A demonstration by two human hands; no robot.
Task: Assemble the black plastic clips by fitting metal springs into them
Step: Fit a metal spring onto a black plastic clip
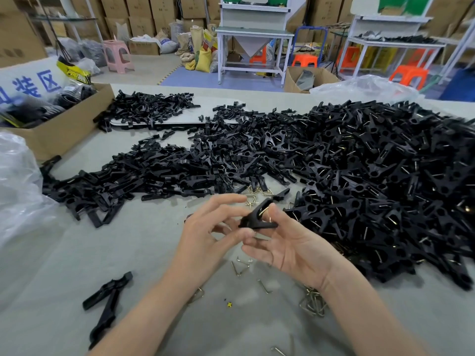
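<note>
Worktable (64, 265) of grey, felt-like cloth, filling the view at a clip-assembly bench. At right, heaped high, finished black plastic clips (385, 176), matt and V-shaped, many showing a glint of wire. Across the middle and left, a flatter drift of bare clip halves (154, 170), long and slim. Cardboard box (64, 124) and crumpled clear plastic bag (18, 188) at the left edge.

Nearer the wearer than the piles, both hands raised just above the cloth, close together. Left hand (205, 235), fingers loosely fanned, seemingly pinching the closed tip of the piece in work. Right hand (290, 245), palm up, cradling the splayed end on its fingers, thumb pressed down on top.

Held between them, one clip (258, 220): long axis running left to right, point toward the left hand, open fork toward the right hand, upper leg tilted up and away. Inside the fork, a thin bent metal spring (267, 214), bright against dull plastic, right under the right thumb. Nearer hand for the wire, then, and likely the one to push it home, with the left steadying. Whether fully seated: cannot tell from here.

Scattered on the cloth below the hands, loose springs (240, 268) of angular wire; beside the right wrist, a tangle of springs (312, 301). Left of the left forearm, two unjoined halves (108, 304), splayed and touching at one end.
</note>
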